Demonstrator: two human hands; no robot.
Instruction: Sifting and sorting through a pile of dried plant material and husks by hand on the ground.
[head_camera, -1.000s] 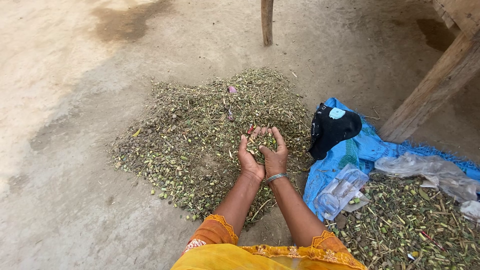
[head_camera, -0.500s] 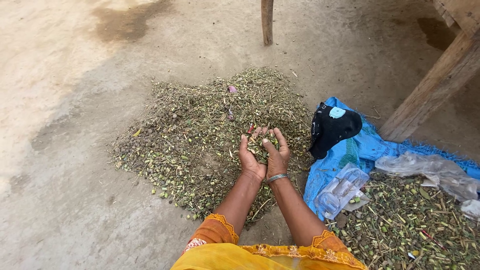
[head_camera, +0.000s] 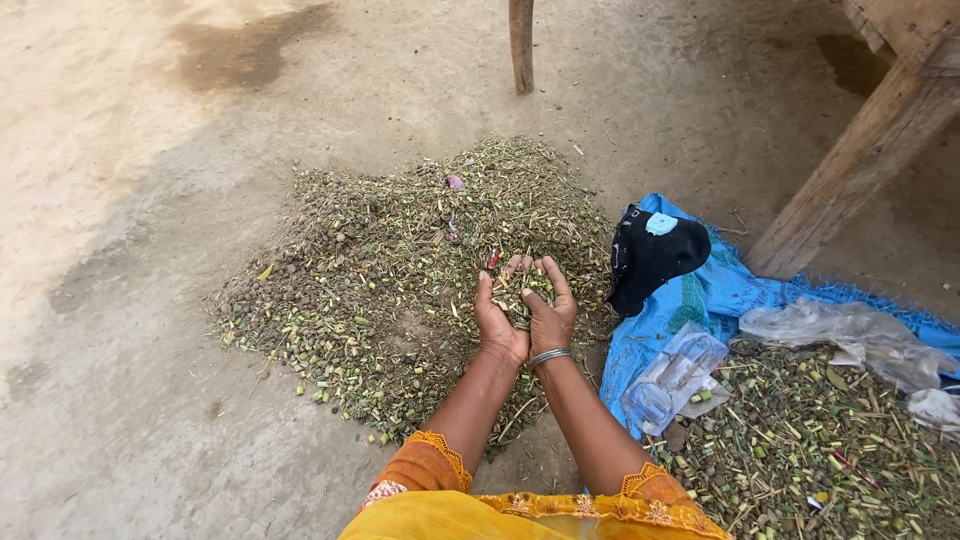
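Note:
My left hand (head_camera: 497, 318) and my right hand (head_camera: 550, 310) are cupped together side by side above a big heap of chopped green stalks and seed bits (head_camera: 400, 260) on the dirt ground. A small handful of chopped stalks (head_camera: 523, 288) lies in the two palms. A metal bangle (head_camera: 550, 355) circles my right wrist. Orange embroidered sleeve cuffs show at the bottom of the head view.
A blue woven sheet (head_camera: 715, 295) lies to the right with a second pile of chopped stalks (head_camera: 820, 440), a black cloth (head_camera: 652, 255), a clear plastic packet (head_camera: 672, 375) and crumpled plastic (head_camera: 850, 330). A wooden post (head_camera: 521, 45) stands behind the heap; a slanted wooden beam (head_camera: 860, 150) at right.
The hands stay cupped together with the handful; the fingers shifted slightly. The view has drifted a little, so everything sits slightly lower left.

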